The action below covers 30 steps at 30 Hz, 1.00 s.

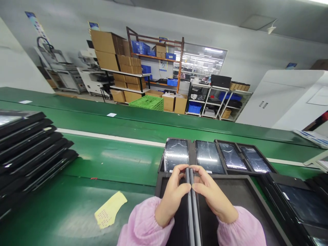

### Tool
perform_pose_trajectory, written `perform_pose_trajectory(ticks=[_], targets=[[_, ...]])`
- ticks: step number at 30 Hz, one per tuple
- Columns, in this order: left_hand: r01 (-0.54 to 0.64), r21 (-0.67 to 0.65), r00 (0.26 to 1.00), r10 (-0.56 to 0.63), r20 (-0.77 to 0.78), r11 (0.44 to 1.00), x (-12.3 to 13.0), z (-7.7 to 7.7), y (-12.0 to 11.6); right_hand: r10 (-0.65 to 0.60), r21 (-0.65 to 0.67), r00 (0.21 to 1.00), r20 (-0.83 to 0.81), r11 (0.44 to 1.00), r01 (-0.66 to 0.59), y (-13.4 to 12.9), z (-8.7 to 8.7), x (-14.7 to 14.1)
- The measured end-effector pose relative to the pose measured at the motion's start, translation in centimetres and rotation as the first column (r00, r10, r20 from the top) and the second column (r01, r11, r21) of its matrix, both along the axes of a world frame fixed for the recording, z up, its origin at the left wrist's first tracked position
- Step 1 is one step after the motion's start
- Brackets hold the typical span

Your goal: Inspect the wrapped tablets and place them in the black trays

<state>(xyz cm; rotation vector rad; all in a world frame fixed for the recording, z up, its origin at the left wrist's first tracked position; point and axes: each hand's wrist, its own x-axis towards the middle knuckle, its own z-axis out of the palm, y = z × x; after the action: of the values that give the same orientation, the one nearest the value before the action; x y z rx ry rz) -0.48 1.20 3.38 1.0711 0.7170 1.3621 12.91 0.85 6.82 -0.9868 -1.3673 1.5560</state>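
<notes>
My left hand (172, 193) and my right hand (214, 193) pinch the top of a thin dark tablet-like panel (191, 208), which stands on edge between them, seen edge-on. Its lower end reaches down into a black tray (246, 191). Just beyond my fingers lies a row of black-framed screens in glossy film, the nearest (175, 155) almost touching my fingertips. Pink gathered sleeves cover both my wrists. The panel's faces are hidden from this angle.
A tall stack of black panels (33, 147) lies on the green workbench (110, 164) at left, beside a yellow paper sheet (110, 209). More black trays (294, 201) sit at right. Shelves with cartons and blue bins stand beyond the bench.
</notes>
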Motion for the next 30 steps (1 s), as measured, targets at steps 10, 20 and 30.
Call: perform_pose_trajectory(ticks=[10, 20, 30], targets=[[-0.018, -0.024, 1.0, 0.018, 0.008, 1.0, 0.3, 0.2, -0.1, 0.002, 0.005, 1.0, 0.008, 1.0, -0.002, 0.0, 0.0, -0.1], [0.012, 0.08, 1.0, -0.01, -0.029, 0.997, 0.0, -0.6, -0.3, 0.018, 0.023, 0.999, 0.048, 1.0, -0.019, -0.5, 0.4, 0.4], [-0.034, 0.084, 0.996, 0.041, -0.083, 0.996, 0.7, -0.2, -0.3, -0.089, -0.014, 0.996, -0.016, 0.996, 0.088, -1.3, 0.6, 0.2]])
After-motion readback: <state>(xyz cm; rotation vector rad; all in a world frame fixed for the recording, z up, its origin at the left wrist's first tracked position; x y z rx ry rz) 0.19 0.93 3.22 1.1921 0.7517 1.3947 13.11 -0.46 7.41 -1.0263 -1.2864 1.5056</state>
